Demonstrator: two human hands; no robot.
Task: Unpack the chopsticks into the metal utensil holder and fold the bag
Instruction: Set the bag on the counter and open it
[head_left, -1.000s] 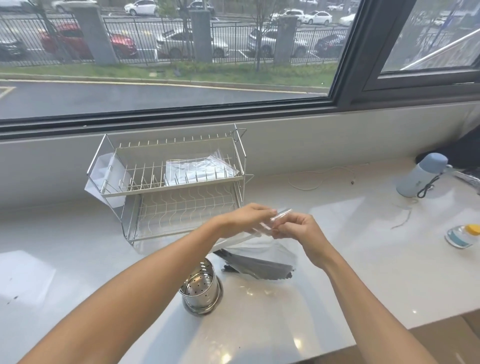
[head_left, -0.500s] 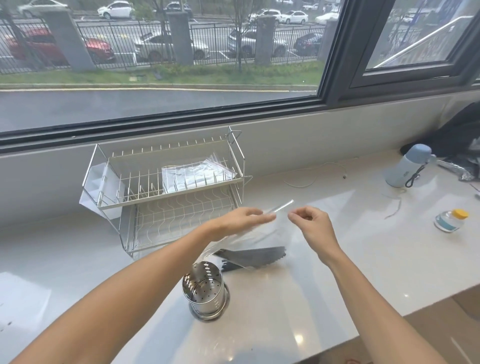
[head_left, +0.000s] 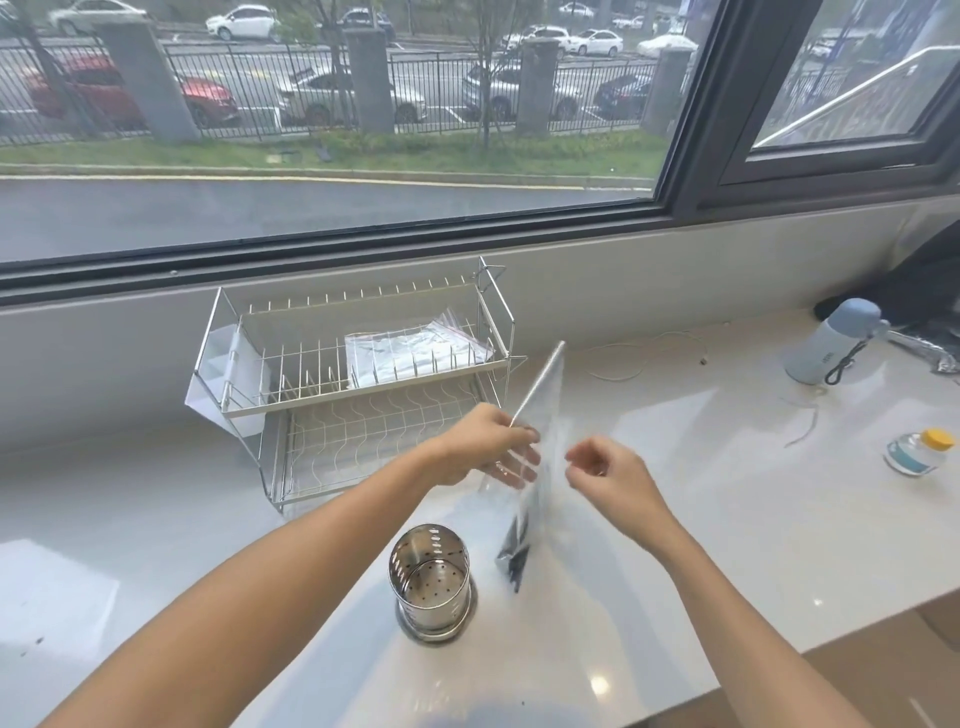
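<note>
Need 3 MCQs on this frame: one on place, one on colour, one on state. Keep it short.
1. Where does the metal utensil holder stand?
A. on the rack's top tier
B. on the counter, in front of the dish rack
C. on the windowsill

2. What colour is the cap of the small bottle at right?
A. yellow
B. red
C. black

3. What state is the holder in?
A. full of chopsticks
B. tipped over
C. upright and empty

Answers:
1 B, it sits on the white counter nearer the camera than the rack.
2 A, the cap is yellow.
3 C, its perforated inside shows bare; the dark chopsticks hang inside the clear bag held by the left hand, with the right hand beside it.
</note>
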